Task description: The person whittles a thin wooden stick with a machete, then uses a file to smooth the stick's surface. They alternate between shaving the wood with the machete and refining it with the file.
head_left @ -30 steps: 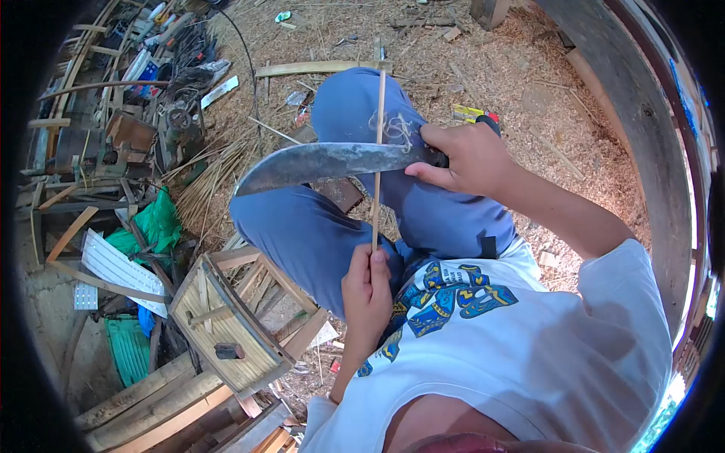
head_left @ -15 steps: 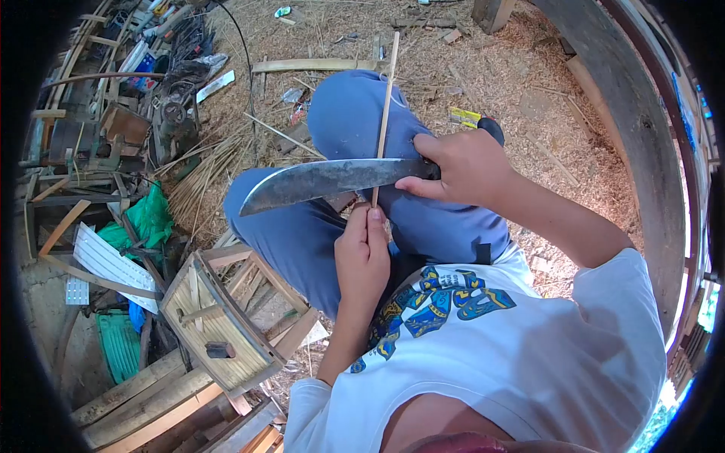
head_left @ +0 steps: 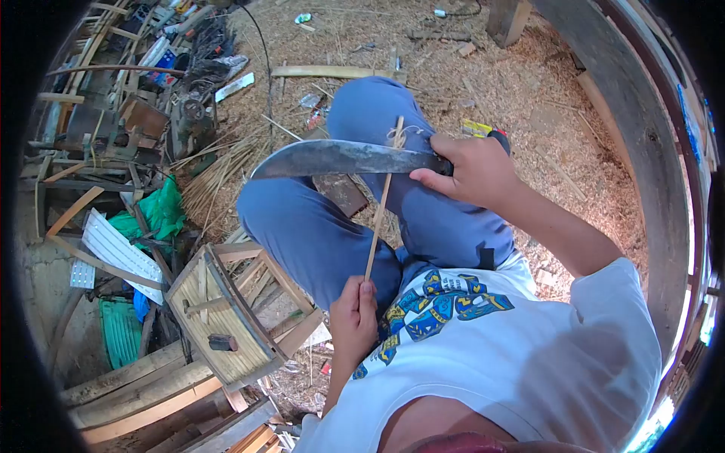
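My right hand is closed round the dark handle of a large machete, whose broad blade points left across my raised knee. Under the blade runs a thin wooden strip, with thin curled shavings at its far end just past the blade. Close to my shirt, my left hand pinches the near end of this strip between thumb and fingers. The strip slants from my left hand up to the blade and lies over my trouser leg.
Wood shavings cover the ground. To the left stand a wooden stool-like frame, a green plastic bag and a pile of thin strips. A heavy curved timber rises on the right. A yellow packet lies beyond my right hand.
My left hand has drawn the strip back toward my body, so less of it extends past the blade. Curled shavings now show at the blade. The machete has shifted slightly away from me.
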A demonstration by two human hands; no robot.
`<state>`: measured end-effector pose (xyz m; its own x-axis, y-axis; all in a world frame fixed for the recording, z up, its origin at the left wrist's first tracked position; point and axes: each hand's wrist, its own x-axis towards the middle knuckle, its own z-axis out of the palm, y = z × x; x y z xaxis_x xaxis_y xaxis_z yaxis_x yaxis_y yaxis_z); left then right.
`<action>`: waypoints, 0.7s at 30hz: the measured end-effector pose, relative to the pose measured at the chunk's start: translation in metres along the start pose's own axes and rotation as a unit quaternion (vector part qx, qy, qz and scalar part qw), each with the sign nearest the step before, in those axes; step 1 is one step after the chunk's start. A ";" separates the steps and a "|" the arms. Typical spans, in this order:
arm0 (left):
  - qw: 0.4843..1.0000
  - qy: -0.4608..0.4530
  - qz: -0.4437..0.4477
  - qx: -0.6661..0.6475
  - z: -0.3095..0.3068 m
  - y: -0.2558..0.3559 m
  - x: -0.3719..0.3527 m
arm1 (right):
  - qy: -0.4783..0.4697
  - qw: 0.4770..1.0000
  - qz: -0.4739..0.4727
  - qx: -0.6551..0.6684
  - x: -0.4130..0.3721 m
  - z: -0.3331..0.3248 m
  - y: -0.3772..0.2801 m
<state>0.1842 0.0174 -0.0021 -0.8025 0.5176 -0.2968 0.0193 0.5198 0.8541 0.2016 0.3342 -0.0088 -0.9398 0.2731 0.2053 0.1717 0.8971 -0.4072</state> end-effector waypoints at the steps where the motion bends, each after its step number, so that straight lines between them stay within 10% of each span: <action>1: 1.000 0.002 0.000 -0.004 -0.003 -0.003 -0.004 | 0.002 1.000 0.007 0.001 0.001 -0.001 -0.001; 7: 0.993 0.027 -0.009 -0.116 -0.036 0.000 -0.003 | 0.024 0.986 0.140 0.088 0.034 -0.030 -0.008; 21: 0.933 -0.002 0.073 -0.352 -0.107 0.125 0.130 | -0.061 0.848 0.013 0.527 0.211 -0.074 -0.112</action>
<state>0.0183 0.0768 0.1121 -0.8199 0.5509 -0.1559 -0.2693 -0.1308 0.9541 0.0061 0.3167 0.1460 -0.9745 0.1917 0.1168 -0.1060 0.0659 -0.9922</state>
